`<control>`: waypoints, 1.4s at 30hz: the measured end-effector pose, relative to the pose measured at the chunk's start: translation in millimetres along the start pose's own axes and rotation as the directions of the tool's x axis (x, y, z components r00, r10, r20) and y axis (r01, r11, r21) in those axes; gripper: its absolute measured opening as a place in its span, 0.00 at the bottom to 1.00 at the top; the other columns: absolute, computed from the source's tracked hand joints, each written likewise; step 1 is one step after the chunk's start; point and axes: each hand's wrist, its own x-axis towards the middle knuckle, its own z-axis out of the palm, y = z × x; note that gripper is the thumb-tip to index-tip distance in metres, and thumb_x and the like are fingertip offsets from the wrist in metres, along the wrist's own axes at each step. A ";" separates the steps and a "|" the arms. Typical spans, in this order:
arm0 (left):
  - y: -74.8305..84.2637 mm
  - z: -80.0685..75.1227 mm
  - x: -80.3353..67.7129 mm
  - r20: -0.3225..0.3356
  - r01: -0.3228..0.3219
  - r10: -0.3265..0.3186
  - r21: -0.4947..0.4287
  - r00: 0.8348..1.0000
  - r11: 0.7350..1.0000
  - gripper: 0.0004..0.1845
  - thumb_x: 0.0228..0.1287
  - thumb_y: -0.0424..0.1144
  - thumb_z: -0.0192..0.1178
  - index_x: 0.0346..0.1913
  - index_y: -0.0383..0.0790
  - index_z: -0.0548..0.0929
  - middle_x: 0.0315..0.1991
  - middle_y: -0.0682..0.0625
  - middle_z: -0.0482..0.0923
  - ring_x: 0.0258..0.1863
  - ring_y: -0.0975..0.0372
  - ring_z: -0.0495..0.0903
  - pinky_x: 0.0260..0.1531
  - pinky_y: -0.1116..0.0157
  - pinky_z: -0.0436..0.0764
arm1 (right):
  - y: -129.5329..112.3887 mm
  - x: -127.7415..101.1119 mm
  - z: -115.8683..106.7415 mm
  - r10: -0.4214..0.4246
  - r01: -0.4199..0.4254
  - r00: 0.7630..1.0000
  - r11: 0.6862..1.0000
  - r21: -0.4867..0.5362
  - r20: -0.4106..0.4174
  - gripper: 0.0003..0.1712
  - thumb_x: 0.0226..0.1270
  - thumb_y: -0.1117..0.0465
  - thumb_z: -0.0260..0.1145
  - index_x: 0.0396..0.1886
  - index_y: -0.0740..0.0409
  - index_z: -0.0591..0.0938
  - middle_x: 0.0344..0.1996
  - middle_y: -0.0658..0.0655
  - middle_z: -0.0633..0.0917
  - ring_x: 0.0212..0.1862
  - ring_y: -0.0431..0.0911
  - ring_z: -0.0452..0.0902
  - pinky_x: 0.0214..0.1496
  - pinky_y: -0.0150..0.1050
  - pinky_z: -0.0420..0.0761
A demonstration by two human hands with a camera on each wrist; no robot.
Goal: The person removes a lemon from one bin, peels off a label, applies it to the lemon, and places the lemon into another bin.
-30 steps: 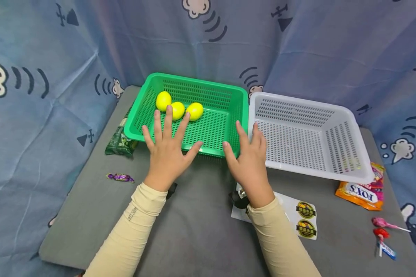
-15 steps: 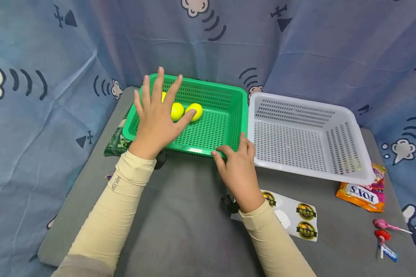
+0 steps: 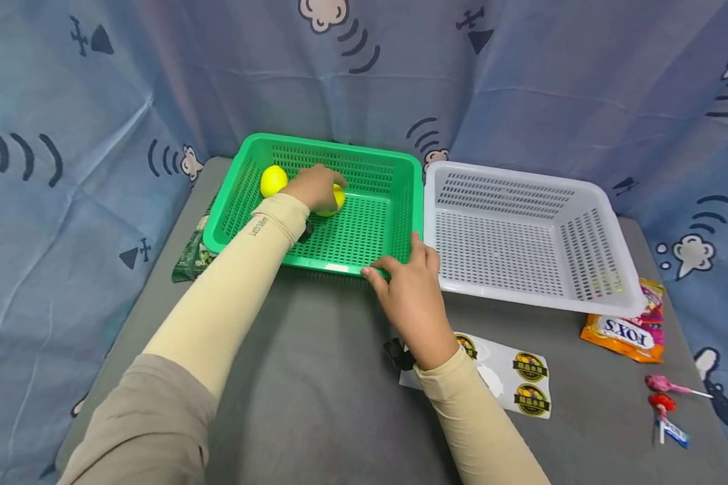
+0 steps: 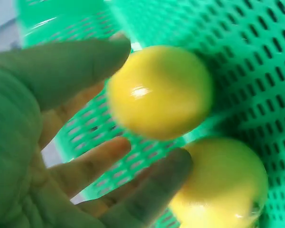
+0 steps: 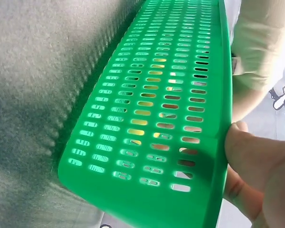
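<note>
Sticker sheet (image 3: 509, 374) with round yellow-and-black labels lies near the front edge of the grey desk (image 3: 315, 397), partly under the right wrist. Right hand (image 3: 409, 300) pinches the near rim of the green basket (image 3: 373, 232) at its front right corner, thumb inside the wall and fingers outside. Left hand (image 3: 317, 187) reaches deep into that basket, fingers curled round a yellow ball (image 4: 159, 90), a second ball (image 4: 223, 183) touching beside it. A third yellow ball (image 3: 274, 180) sits apart toward the basket's far left corner. White basket (image 3: 522, 236) stands just right of the green one. Orange candy bag (image 3: 625, 330) and lollipops (image 3: 664, 397) lie by the desk's right edge.
</note>
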 end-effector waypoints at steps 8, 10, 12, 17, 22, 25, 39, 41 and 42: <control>-4.9 10.6 8.5 0.001 -0.006 0.006 -0.018 1.000 1.000 0.34 0.69 0.33 0.72 0.76 0.39 0.75 0.75 0.39 0.70 0.69 0.46 0.71 0.65 0.52 0.75 | -2.3 -0.6 -0.5 -0.005 0.004 1.000 1.000 -0.007 -0.008 0.20 0.78 0.44 0.67 0.48 0.54 0.93 0.74 0.82 0.64 0.75 0.75 0.56 0.75 0.64 0.61; 2.7 5.6 -0.2 -0.039 -0.041 0.039 -0.066 0.998 0.997 0.34 0.68 0.33 0.73 0.76 0.40 0.76 0.74 0.39 0.71 0.67 0.47 0.72 0.62 0.52 0.77 | -1.3 -0.8 -1.0 -0.007 0.007 1.000 1.000 -0.013 -0.014 0.20 0.77 0.44 0.67 0.48 0.54 0.93 0.74 0.82 0.64 0.74 0.75 0.56 0.75 0.64 0.61; 17.7 0.0 -19.7 -0.106 -0.084 0.072 -0.119 0.992 0.989 0.33 0.69 0.35 0.73 0.75 0.42 0.76 0.72 0.39 0.71 0.63 0.48 0.73 0.59 0.53 0.78 | 0.5 -1.2 -2.2 -0.015 0.014 1.000 1.000 -0.025 -0.022 0.20 0.77 0.44 0.67 0.48 0.54 0.93 0.73 0.83 0.65 0.74 0.75 0.57 0.74 0.65 0.62; 63.4 4.3 -116.5 -0.330 -0.193 0.108 -0.238 0.938 0.952 0.31 0.68 0.36 0.74 0.73 0.49 0.79 0.66 0.43 0.72 0.58 0.51 0.77 0.57 0.53 0.79 | 2.4 -1.8 -4.6 -0.034 0.032 0.999 0.998 -0.047 -0.038 0.20 0.77 0.45 0.68 0.48 0.56 0.93 0.72 0.84 0.66 0.72 0.77 0.58 0.73 0.66 0.64; 83.6 49.4 -195.4 -0.421 -0.212 0.085 -0.264 0.903 0.941 0.32 0.64 0.36 0.78 0.71 0.51 0.82 0.68 0.44 0.74 0.63 0.47 0.74 0.59 0.47 0.77 | 2.3 -1.0 -6.3 -0.027 0.025 0.999 0.998 -0.057 -0.035 0.21 0.77 0.45 0.68 0.48 0.58 0.93 0.71 0.84 0.67 0.72 0.77 0.59 0.73 0.66 0.64; 80.2 90.4 -207.6 -0.420 -0.163 0.026 -0.294 0.907 0.942 0.33 0.60 0.35 0.80 0.69 0.49 0.84 0.66 0.41 0.75 0.60 0.42 0.75 0.57 0.45 0.78 | 0.8 -0.4 -5.3 -0.021 0.020 1.000 0.998 -0.051 -0.020 0.21 0.78 0.45 0.68 0.49 0.58 0.93 0.72 0.84 0.66 0.72 0.77 0.59 0.74 0.66 0.63; 68.4 192.2 -167.8 -0.528 -0.094 0.066 -0.026 0.847 0.995 0.28 0.62 0.33 0.77 0.66 0.42 0.85 0.61 0.32 0.75 0.46 0.43 0.75 0.42 0.52 0.84 | 3.5 -1.8 -7.2 0.003 -0.003 0.999 1.000 0.005 0.034 0.22 0.79 0.45 0.67 0.56 0.57 0.90 0.77 0.81 0.59 0.76 0.75 0.53 0.74 0.67 0.62; 70.9 192.5 -171.2 -0.541 -0.073 0.064 0.005 0.839 0.997 0.30 0.61 0.35 0.78 0.68 0.44 0.84 0.65 0.31 0.74 0.50 0.41 0.75 0.41 0.50 0.84 | 9.0 -4.5 -12.5 0.007 -0.013 0.997 0.997 0.080 0.077 0.24 0.81 0.46 0.64 0.63 0.56 0.87 0.80 0.77 0.56 0.78 0.73 0.51 0.74 0.69 0.62; 72.5 192.7 -173.3 -0.550 -0.065 0.066 0.022 0.833 0.998 0.32 0.61 0.35 0.79 0.69 0.45 0.83 0.68 0.30 0.72 0.53 0.40 0.74 0.42 0.50 0.83 | 13.2 -7.1 -16.5 0.009 -0.021 0.996 0.991 0.134 0.090 0.24 0.83 0.47 0.62 0.66 0.56 0.85 0.81 0.75 0.56 0.79 0.72 0.50 0.75 0.70 0.60</control>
